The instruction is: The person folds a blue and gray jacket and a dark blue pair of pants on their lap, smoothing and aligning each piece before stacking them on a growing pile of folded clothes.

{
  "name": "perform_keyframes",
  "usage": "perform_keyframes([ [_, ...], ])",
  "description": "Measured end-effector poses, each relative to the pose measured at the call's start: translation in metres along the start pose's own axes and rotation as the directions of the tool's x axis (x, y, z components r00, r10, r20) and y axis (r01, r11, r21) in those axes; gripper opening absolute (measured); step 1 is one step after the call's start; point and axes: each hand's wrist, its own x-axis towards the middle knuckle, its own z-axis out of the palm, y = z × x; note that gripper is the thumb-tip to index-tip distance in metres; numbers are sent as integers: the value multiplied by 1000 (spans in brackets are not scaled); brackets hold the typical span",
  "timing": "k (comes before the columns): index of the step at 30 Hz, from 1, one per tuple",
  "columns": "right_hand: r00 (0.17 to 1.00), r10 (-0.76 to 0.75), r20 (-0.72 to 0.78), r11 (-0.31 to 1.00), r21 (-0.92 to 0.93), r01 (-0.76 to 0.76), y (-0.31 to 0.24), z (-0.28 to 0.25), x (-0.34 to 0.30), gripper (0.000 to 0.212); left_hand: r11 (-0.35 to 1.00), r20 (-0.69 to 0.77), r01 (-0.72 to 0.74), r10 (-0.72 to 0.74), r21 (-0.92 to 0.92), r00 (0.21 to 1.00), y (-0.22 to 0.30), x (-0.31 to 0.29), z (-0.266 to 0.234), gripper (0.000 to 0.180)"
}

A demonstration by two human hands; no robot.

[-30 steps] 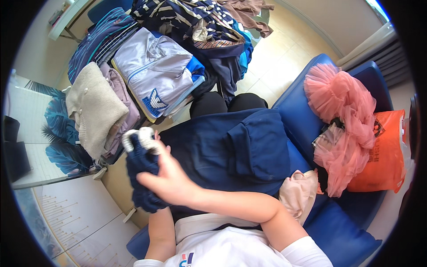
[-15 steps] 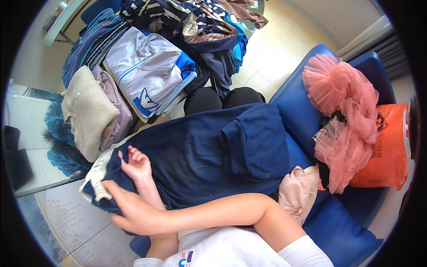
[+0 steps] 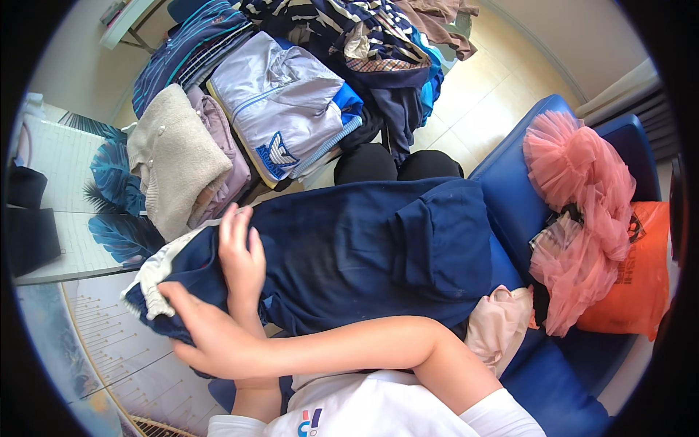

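Note:
A long navy garment (image 3: 335, 255) lies folded lengthwise across my lap, with a folded-over part at its right end. Its kind is not clear. At its left end a whitish gathered edge (image 3: 156, 280) shows. My right hand (image 3: 218, 342) reaches across my body and grips that left end between thumb and fingers. Just above it, my left hand (image 3: 242, 258) rests on the cloth with its fingers stretched out, holding nothing. My right forearm passes over the left one.
Ahead lie a beige knit (image 3: 178, 156), a shiny silver-grey jacket (image 3: 280, 98) and striped clothes (image 3: 193, 47), with a loose heap (image 3: 364, 36) behind. On the blue seat (image 3: 510, 175) to my right sit pink tulle (image 3: 582, 167), an orange bag (image 3: 633, 280) and a pale pink cloth (image 3: 499, 328).
My left hand has turned from palm up with curled fingers to lying stretched on the navy garment. My right hand stays at its left end. The whole view has shifted slightly.

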Motion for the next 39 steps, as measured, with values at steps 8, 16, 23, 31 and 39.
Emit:
perform_keyframes([
  [8, 925, 179, -336, 971, -93, -222, -4, -120, -35, 54, 725, 715, 181, 547, -665, 435, 44, -78, -106, 30],
  [16, 815, 240, -528, 931, -112, -347, -3, -199, -108, 70, 809, 337, 130, 88, -574, 937, 75, -18, -31, 46],
  [23, 804, -76, -589, 663, -632, -401, -109, -211, -173, 47, 942, 363, -227, 307, -248, 880, 103, -38, 52, 65],
  [31, 377, 121, -918, 661, -209, -721, -88, -340, -253, 44, 919, 297, -227, 325, -322, 898, 99, -36, 55, 70],
  [39, 339, 257, -905, 584, -134, -801, -104, -344, -223, 65, 340, 589, 772, -503, -537, 632, -81, -49, 60, 46],
])
